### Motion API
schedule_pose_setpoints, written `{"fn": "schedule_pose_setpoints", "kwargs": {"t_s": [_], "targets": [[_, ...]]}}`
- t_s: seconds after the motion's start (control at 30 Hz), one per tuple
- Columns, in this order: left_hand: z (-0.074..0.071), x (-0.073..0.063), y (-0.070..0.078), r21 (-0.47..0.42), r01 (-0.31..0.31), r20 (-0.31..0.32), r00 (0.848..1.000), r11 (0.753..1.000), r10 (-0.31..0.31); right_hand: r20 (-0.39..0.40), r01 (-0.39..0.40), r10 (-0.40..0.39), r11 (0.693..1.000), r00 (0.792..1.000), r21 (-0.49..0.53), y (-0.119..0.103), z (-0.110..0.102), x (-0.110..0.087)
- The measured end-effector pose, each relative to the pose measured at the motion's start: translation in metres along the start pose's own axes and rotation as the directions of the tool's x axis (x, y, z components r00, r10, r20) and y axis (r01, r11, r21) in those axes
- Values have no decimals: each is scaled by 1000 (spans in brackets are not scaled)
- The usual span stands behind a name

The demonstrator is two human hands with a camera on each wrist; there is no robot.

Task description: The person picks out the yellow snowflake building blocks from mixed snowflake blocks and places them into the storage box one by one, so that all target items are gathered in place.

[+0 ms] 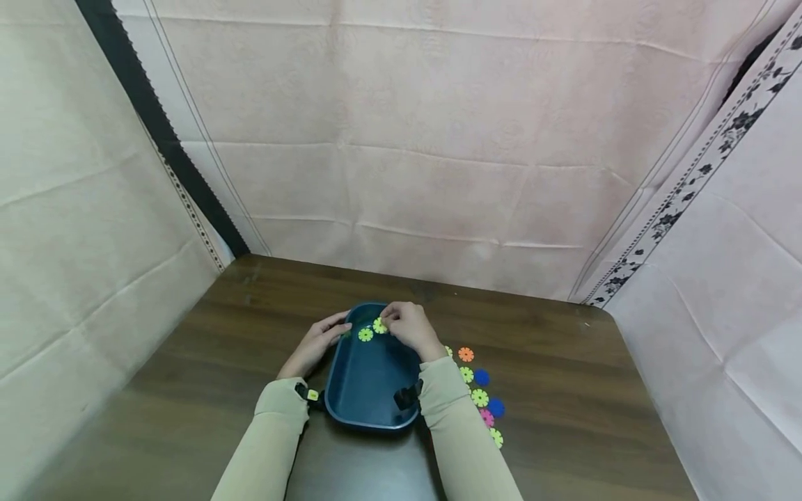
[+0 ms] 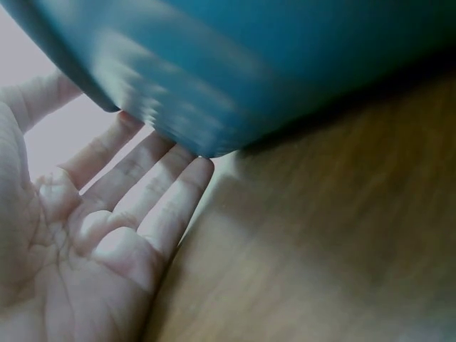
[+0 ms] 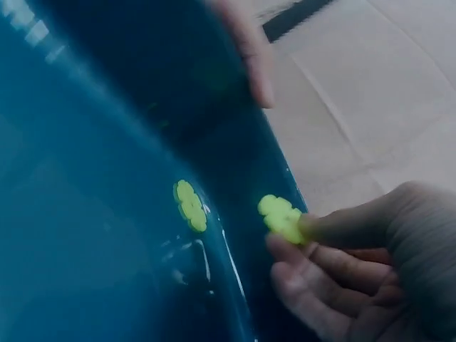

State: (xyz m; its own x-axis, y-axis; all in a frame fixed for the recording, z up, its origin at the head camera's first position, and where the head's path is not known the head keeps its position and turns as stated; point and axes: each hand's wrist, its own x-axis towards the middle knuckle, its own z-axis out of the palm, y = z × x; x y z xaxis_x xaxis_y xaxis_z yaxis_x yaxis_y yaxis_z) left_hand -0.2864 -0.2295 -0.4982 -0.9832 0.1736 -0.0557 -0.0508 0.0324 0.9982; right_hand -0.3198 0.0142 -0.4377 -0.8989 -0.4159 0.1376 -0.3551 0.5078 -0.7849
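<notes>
- The left hand [image 1: 316, 341] is holding its fingers extended and spread a little, with fingertips touching the outer wall and rim of the blue tray [image 1: 370, 383] at its far left corner; it is not closing round the tray.
- The right hand [image 1: 410, 327] is pinching a yellow-green flower-shaped piece [image 3: 281, 217] between thumb and fingertips, holding it just inside the rim at the tray's far end.
- A second yellow-green piece [image 1: 365, 335] is lying in the tray, near the far end and to the left of the pinched one.
- More pieces are lying on the brown table [image 1: 564, 390] to the right of the tray, partly behind the right forearm: an orange one [image 1: 466, 354], a pink one [image 1: 486, 417], two blue ones [image 1: 481, 377] and several yellow-green ones [image 1: 480, 397].
- A yellow patch [image 1: 312, 394] is showing on the black left wrist strap, too small for telling whether it is bearing any writing.
- Dark floral print [image 1: 677, 202] is running along the pale cloth hanging on the right.
</notes>
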Motion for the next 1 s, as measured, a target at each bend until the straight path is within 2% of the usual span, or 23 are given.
{"fn": "schedule_pose_setpoints", "kwargs": {"t_s": [0.13,0.3,0.57,0.67,0.73,0.97,1.0], "targets": [[0,1,0,-10,3,10,1000,1000,-3,4,10,-10,992,1000,-127,-2,4,-2],[-2,1,3,0,32,24,999,999,-32,38,-15,23,981,999,-193,-4,5,-3],[5,-13,33,24,36,36,999,999,-37,28,-15,23,971,999,-238,-4,9,0],[7,-17,37,31,31,35,999,999,-32,14,-17,20,973,1000,-229,-5,9,0],[7,-17,37,35,27,37,999,999,-29,-10,-12,11,976,1000,-217,-5,8,-1],[0,-1,3,26,7,20,1000,1000,-8,-82,25,-36,992,996,-126,-13,-3,-7],[0,-1,3,25,6,19,1000,1000,-7,-87,27,-36,994,996,-108,-15,-5,-8]]}}
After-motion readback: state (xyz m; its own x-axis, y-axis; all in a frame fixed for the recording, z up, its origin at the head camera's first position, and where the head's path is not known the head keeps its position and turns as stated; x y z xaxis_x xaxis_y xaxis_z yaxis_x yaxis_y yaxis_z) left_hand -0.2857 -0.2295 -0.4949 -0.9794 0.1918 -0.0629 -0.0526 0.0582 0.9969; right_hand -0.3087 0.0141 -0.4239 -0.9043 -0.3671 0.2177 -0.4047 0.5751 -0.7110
